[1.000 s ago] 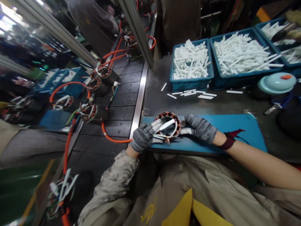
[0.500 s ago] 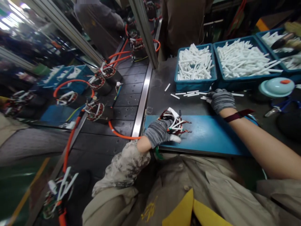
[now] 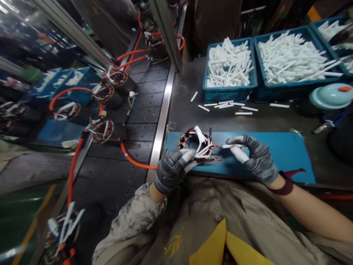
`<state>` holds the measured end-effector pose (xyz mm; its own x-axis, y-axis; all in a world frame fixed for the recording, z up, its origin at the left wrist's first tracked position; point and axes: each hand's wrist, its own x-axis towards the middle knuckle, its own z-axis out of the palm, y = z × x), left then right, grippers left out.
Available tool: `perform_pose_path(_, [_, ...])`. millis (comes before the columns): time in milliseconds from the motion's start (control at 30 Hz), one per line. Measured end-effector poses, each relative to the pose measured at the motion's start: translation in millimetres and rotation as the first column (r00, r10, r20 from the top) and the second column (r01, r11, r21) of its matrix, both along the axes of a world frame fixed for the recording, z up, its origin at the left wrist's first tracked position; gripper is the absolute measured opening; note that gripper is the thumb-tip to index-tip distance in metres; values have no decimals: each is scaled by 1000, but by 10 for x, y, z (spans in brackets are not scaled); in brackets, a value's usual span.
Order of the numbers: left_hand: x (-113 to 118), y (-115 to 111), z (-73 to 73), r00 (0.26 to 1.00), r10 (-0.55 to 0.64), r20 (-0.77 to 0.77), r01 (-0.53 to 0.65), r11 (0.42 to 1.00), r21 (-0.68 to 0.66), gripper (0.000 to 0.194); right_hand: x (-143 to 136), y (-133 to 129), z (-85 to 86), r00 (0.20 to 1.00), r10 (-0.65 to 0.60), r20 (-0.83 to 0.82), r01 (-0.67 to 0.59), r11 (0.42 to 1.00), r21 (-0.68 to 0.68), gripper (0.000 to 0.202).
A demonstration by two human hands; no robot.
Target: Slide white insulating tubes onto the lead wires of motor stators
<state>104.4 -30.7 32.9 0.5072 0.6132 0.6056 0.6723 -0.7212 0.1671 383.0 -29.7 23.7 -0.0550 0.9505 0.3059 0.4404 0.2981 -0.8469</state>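
Observation:
A round wound coil with white sleeves and several wire ends lies on the blue board in front of me. My left hand, in a grey glove with white fingertips, pinches the wires at the coil's lower edge. Between the thumb and forefinger of my gloved right hand is a short white tube, level with the board and pointing left. Its tip is close to a wire end that sticks out from the coil's right side.
Blue bins full of white tubes stand at the back, with loose tubes before them. A light-blue lidded container is at right. Left of a metal rail, more coils with orange cables sit on the conveyor.
My right hand has come back from the loose tubes toward the coil, bringing a white tube. My left hand has shifted left and down, uncovering more of the coil.

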Motion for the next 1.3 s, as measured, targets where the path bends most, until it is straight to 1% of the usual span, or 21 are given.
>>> perform_pose_path(100, [-31,-6,20,996,10,-84,-5,998,60,32,-8,-39,-78,996,-16,-87,8,996,-86,13])
perform_pose_path(167, [-56,-12,26,991,-4,-133,14,997,75,35,8,-13,-100,996,29,-82,-35,997,-74,16])
perform_pose_path(233, [-76,-13,28,984,-25,-176,38,997,70,40,6,21,-83,996,81,39,-83,996,46,18])
perform_pose_path(300, [-90,-7,27,978,-45,-202,57,997,57,43,-35,64,-36,955,70,290,-143,961,238,21])
perform_pose_path(400, [-102,22,29,975,-76,-211,85,996,32,37,-149,159,54,781,-64,621,-269,863,428,27])
perform_pose_path(467, [-104,57,39,975,-113,-192,110,994,-21,28,-201,229,102,718,-97,689,-329,825,460,29])
perform_pose_path(567, [-97,133,73,966,-173,-193,142,976,-165,28,-166,317,122,719,14,695,-386,840,382,33])
perform_pose_path(633, [-85,195,108,947,-204,-249,135,954,-269,34,-100,366,96,761,218,611,-403,897,181,40])
perform_pose_path(667, [-78,226,128,935,-210,-287,117,944,-309,36,-74,389,75,793,351,499,-414,910,19,46])
perform_pose_path(700, [-71,255,147,923,-212,-323,96,935,-340,37,-59,408,52,822,462,334,-432,887,-164,54])
perform_pose_path(733, [-64,279,165,912,-213,-351,78,929,-363,39,-56,422,31,843,517,148,-450,829,-333,62])
perform_pose_path(800, [-54,303,191,898,-223,-379,65,920,-387,41,-77,423,5,871,475,-124,-459,698,-550,73])
perform_pose_path(833, [-52,300,197,896,-227,-381,64,917,-395,42,-89,410,2,883,433,-179,-449,673,-589,75])
perform_pose_path(867, [-53,289,198,897,-230,-378,67,915,-397,42,-95,391,7,893,407,-193,-438,681,-588,74])
perform_pose_path(1000, [-79,227,161,911,-198,-361,54,926,-374,43,-44,326,49,910,415,6,-389,857,-339,46])
perform_pose_path(1067, [-90,225,142,914,-211,-346,74,926,-370,43,-37,333,52,917,393,71,-357,887,-293,44])
perform_pose_path(1100, [-93,234,136,914,-224,-338,90,926,-368,43,-57,342,47,911,411,31,-374,857,-354,50])
perform_pose_path(1200, [-96,263,122,913,-233,-336,105,928,-357,44,-191,352,25,834,476,-278,-541,610,-579,76])
perform_pose_path(1233, [-96,263,116,913,-217,-347,93,935,-341,44,-237,347,19,819,464,-337,-566,563,-602,79])
perform_pose_path(1267, [-96,254,106,911,-194,-363,72,944,-323,44,-267,343,15,819,453,-352,-568,557,-606,80])
perform_pose_path(1300, [-93,236,94,909,-170,-381,51,951,-305,44,-271,348,10,831,449,-328,-550,584,-597,80])
